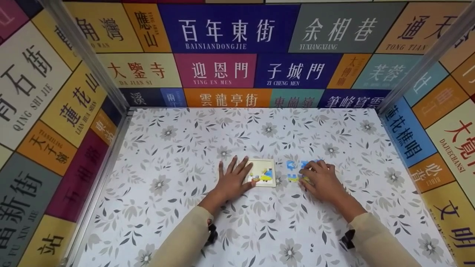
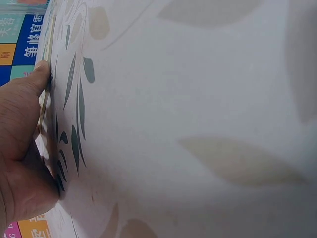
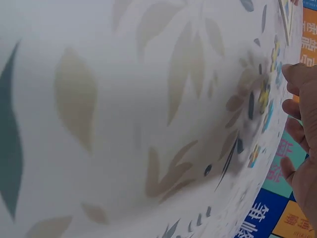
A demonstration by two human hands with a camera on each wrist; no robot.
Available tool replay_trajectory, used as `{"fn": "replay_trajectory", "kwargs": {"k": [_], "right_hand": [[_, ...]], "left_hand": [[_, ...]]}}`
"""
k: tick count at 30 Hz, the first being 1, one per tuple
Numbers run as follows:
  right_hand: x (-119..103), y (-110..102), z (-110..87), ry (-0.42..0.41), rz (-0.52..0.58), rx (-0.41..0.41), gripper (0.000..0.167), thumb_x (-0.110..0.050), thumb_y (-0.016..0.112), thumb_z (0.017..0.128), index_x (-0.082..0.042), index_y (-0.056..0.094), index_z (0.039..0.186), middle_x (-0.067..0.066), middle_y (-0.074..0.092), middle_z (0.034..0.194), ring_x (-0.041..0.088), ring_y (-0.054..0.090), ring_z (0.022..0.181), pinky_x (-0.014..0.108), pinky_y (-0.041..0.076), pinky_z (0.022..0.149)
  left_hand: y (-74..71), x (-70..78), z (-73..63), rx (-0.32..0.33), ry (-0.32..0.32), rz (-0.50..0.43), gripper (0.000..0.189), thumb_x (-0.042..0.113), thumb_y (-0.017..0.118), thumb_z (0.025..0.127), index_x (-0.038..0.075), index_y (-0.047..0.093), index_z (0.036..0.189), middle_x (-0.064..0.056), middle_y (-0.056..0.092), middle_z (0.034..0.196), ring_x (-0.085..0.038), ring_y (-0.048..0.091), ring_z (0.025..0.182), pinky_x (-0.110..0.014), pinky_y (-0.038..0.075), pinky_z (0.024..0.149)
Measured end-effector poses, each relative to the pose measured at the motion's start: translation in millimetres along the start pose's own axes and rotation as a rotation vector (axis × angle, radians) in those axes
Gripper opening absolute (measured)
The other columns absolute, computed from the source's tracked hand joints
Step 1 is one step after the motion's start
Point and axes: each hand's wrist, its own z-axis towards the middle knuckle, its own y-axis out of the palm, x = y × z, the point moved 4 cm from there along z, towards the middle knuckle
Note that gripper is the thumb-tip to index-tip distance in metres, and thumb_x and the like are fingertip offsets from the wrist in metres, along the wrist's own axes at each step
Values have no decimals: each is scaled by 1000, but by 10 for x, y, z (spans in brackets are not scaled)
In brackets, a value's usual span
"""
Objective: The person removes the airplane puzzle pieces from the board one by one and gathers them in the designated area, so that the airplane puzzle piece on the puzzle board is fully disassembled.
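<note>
A small pale puzzle tray (image 1: 265, 162) lies on the table with a few coloured pieces (image 1: 265, 176) set in its lower part. My left hand (image 1: 233, 180) rests flat over its left side, fingers spread and thumb at the lower edge. To the right of the tray, loose blue and yellow jigsaw pieces (image 1: 292, 177) lie on the cloth. My right hand (image 1: 322, 181) is over them, fingers loosely bent and covering some. In the right wrist view, its fingertips (image 3: 292, 106) are close to the pieces (image 3: 267, 116); no piece shows between them.
A white cloth (image 1: 207, 222) with grey flowers and leaves covers the table. Panels with coloured blocks of lettering (image 1: 226, 27) stand at the back and both sides, with clear edge strips (image 1: 89, 55) at the corners.
</note>
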Motion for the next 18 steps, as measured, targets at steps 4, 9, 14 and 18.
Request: {"fn": "replay_trajectory", "kwargs": {"k": [4, 9, 14, 18], "right_hand": [[-110, 20, 87, -11, 20, -3, 30, -33, 80, 103, -15, 79, 128, 10, 67, 124, 36, 57, 112, 74, 42, 98], [-234, 53, 193, -32, 43, -16, 33, -36, 79, 103, -16, 80, 130, 9, 68, 124, 35, 57, 112, 73, 41, 97], [-342, 88, 314, -39, 53, -25, 35, -38, 80, 102, -16, 80, 129, 9, 69, 124, 33, 58, 110, 71, 43, 94], [-418, 131, 404, -53, 66, -25, 37, -37, 81, 102, -14, 80, 130, 11, 69, 124, 34, 57, 109, 70, 44, 95]], "left_hand": [[-6, 10, -15, 1, 7, 3, 75, 57, 53, 113, 19, 35, 176, -5, 22, 187, -42, 10, 174, -82, 1, 130], [5, 11, -12, 3, 13, 7, 74, 55, 54, 114, 19, 35, 176, -5, 22, 187, -42, 10, 174, -83, 1, 130], [23, -10, 3, 5, 16, -18, 73, 53, 55, 114, 17, 36, 175, -7, 22, 187, -43, 10, 174, -83, -2, 130], [25, -12, 6, 3, 10, -11, 74, 55, 54, 113, 18, 36, 175, -6, 22, 187, -42, 10, 174, -82, -2, 130]]}}
